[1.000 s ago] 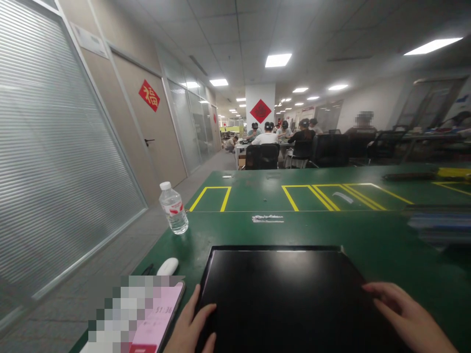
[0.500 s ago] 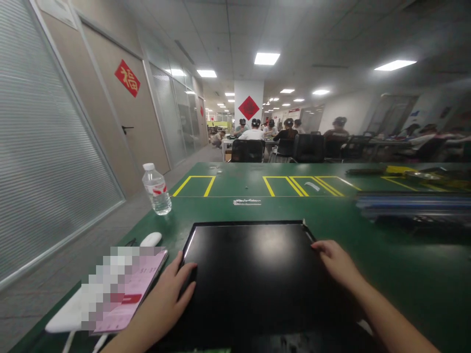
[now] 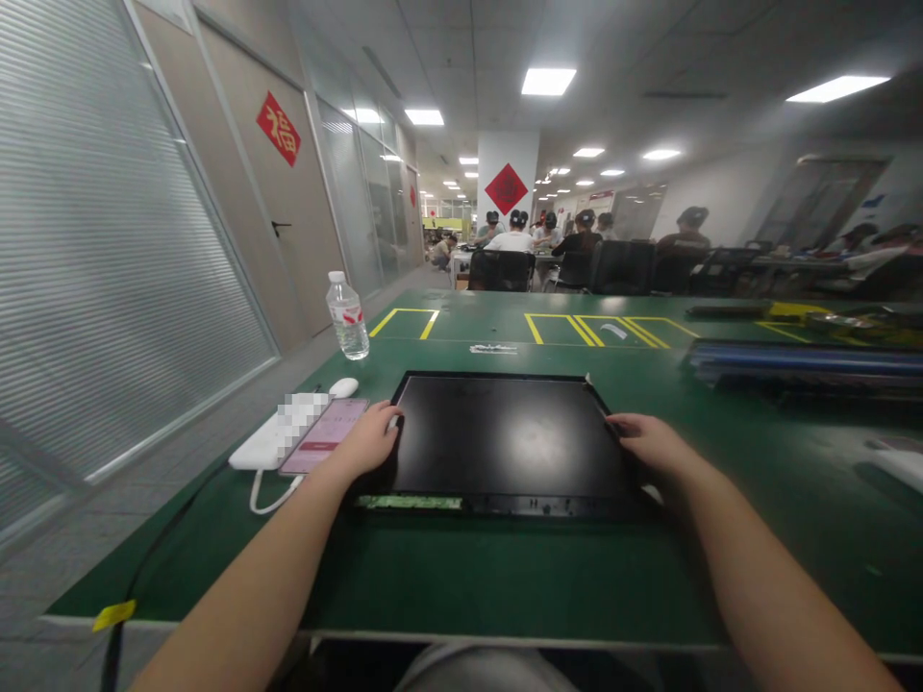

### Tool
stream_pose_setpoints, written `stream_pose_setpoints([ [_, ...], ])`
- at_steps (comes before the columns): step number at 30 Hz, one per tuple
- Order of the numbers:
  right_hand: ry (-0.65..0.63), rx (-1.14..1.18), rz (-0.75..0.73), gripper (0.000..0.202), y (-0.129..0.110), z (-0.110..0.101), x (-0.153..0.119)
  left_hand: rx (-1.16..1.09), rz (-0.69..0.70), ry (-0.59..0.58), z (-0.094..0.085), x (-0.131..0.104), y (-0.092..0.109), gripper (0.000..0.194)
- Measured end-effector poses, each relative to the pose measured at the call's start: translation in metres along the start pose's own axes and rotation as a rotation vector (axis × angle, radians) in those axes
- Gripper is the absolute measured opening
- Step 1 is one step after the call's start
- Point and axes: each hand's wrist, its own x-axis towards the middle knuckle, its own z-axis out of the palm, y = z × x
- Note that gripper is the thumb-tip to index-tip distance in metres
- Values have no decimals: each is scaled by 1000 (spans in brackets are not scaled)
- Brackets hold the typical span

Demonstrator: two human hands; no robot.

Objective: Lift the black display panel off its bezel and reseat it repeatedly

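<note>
A black LCD screen panel (image 3: 497,437) lies face up, close to flat, over the green table in front of me. A green circuit strip (image 3: 411,502) shows along its near edge. My left hand (image 3: 371,437) is closed on the panel's left edge, the thumb by the rim. On the opposite side, my right hand (image 3: 649,440) grips the right edge, thumb on top and the other fingers hidden beneath or beside it. Whether the panel rests fully on the tabletop, I cannot tell.
Left of the panel are a phone (image 3: 328,437), a white power bank (image 3: 270,437) with a cable, a white mouse-shaped object (image 3: 344,387) and a water bottle (image 3: 347,317). Long blue-black strips (image 3: 800,360) lie at right. Yellow tape marks the green table (image 3: 505,577). People sit beyond.
My view has drawn back and tilted down, so the panel's near edge and the table's front edge now show. Both hands stay on the panel's sides; the left fingers are less spread over its face.
</note>
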Motion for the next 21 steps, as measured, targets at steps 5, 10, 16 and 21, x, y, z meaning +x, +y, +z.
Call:
stream_pose_setpoints([
  [5, 7, -43, 13, 45, -5, 1, -1, -61, 38, -6, -1, -7, -5, 45],
  [10, 19, -153, 1, 43, -8, 3, 1, -38, -12, -29, -1, -7, -1, 48],
  [16, 29, -258, -27, 46, -11, 1, -2, -136, -135, -26, -3, -6, -2, 48],
  [21, 50, -204, -15, 44, -4, 5, 3, -427, -184, 65, -9, -5, 0, 48],
])
